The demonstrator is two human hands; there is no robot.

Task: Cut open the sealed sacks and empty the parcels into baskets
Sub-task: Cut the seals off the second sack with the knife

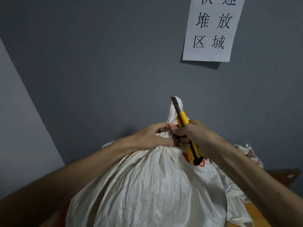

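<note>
Your left hand grips the gathered neck of the white woven sack, with its fingers curled round the bunched cloth at a red tie. Your right hand, just beside the left, is clenched round a yellow utility knife. The blade sticks up above the fist, against the sack's loose top. The sack's full body bulges beneath both hands. A crumpled sack lies under your right forearm, and a paper sign hangs high above the right hand.
</note>
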